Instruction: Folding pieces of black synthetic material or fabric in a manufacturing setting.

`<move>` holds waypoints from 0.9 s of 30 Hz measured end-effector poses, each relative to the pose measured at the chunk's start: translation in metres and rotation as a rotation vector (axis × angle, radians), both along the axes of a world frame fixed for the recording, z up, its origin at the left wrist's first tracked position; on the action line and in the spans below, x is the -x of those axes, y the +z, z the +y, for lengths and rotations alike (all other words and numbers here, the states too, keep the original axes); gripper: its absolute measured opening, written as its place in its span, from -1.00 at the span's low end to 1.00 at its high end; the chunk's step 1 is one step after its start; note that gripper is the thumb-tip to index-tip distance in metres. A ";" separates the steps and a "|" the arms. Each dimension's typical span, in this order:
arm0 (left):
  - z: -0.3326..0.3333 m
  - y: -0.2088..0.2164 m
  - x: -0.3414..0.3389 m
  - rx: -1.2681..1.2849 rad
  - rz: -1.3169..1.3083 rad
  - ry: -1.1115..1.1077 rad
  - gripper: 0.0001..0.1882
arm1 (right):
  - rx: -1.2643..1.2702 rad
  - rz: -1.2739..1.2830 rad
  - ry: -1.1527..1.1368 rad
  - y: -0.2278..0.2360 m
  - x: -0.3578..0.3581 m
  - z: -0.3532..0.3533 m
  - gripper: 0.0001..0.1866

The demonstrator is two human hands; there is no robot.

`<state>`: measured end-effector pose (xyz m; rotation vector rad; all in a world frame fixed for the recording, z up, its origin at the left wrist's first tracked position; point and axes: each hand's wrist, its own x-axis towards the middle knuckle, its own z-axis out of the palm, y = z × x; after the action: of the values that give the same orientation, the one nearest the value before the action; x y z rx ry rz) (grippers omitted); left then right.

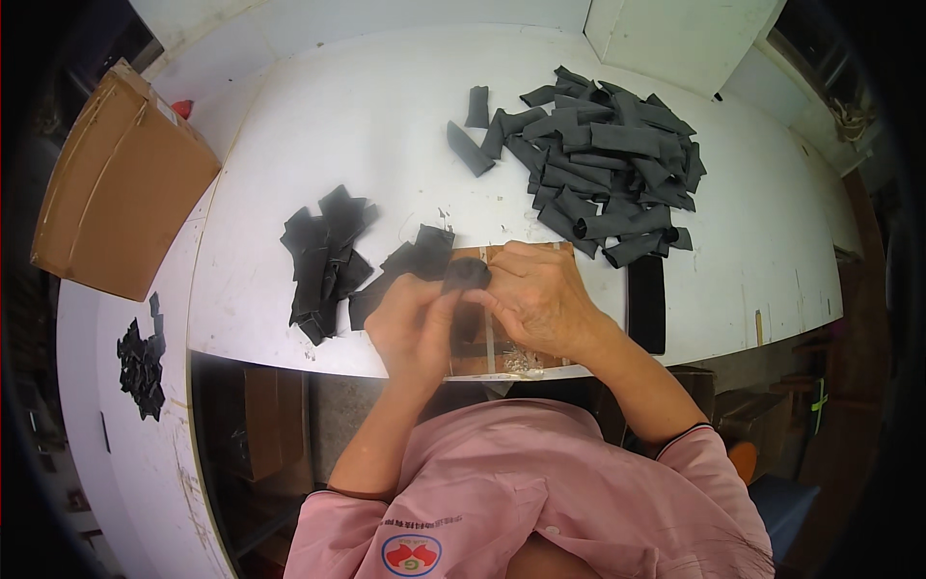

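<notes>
My left hand [415, 323] and my right hand [543, 299] meet near the table's front edge. Between their fingertips they pinch a small black fabric piece [467, 274], both hands closed on it. Beneath them lies a flat brown cardboard sheet [559, 256] with pale strips of tape across it. Beside my left hand, more black fabric pieces [424, 253] lie partly hidden by it. Farther left is a loose heap of black fabric pieces [323, 253]. Small pale scraps [522, 360] are scattered on the cardboard below my right hand.
A large pile of dark grey fabric tubes [617, 145] covers the back right. A flat black strip [646, 309] lies right of my right hand. A cardboard box [130, 183] stands at the left, and another black heap [143, 367] rests on the side surface.
</notes>
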<state>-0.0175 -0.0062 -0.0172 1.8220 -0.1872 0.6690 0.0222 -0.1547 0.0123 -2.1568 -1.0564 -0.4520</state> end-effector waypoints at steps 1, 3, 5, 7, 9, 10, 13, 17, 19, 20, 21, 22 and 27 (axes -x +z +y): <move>-0.002 -0.002 0.000 0.036 0.013 -0.006 -0.99 | 0.021 -0.010 -0.008 0.002 0.001 -0.002 -0.82; -0.007 -0.003 0.000 0.025 0.010 -0.002 -0.98 | -0.011 0.028 -0.022 -0.014 0.000 -0.004 -0.83; -0.011 -0.004 -0.001 0.015 0.001 0.005 -0.97 | -0.043 0.058 -0.034 -0.017 -0.001 -0.006 -0.84; -0.011 -0.008 0.001 -0.027 -0.053 0.024 -0.96 | -0.002 0.016 -0.014 -0.014 0.001 -0.006 -0.84; -0.010 -0.008 0.002 0.100 0.051 0.012 -0.96 | -0.037 -0.026 -0.023 -0.007 0.001 -0.004 -0.82; -0.011 -0.005 0.002 0.232 0.163 0.005 -0.97 | -0.065 -0.060 -0.027 -0.003 0.002 -0.004 -0.80; -0.016 0.013 0.002 0.512 0.153 -0.072 -0.97 | -0.023 -0.075 -0.049 0.012 0.004 0.000 -0.82; -0.012 -0.002 0.004 0.581 0.170 -0.082 -0.96 | 0.070 -0.026 -0.036 0.000 -0.003 0.000 -0.83; -0.011 -0.007 0.007 0.521 0.214 -0.091 -0.94 | -0.037 -0.027 0.011 -0.020 -0.006 0.000 -0.82; -0.012 -0.008 0.008 0.520 0.213 -0.087 -0.94 | -0.039 -0.027 0.015 -0.025 -0.002 0.000 -0.82; -0.013 -0.009 0.009 0.493 0.228 -0.080 -0.94 | -0.057 -0.024 -0.033 -0.028 0.003 0.000 -0.82; -0.013 -0.011 0.007 0.463 0.239 -0.076 -0.93 | -0.078 -0.025 -0.084 -0.029 0.005 0.001 -0.81; -0.010 -0.006 0.004 0.785 0.191 -0.196 -0.93 | -0.064 -0.003 -0.058 -0.005 0.004 0.003 -0.81</move>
<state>-0.0210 -0.0159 -0.0236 1.0824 0.0295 0.3484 0.0181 -0.1516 0.0077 -2.1350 -0.9703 -0.5092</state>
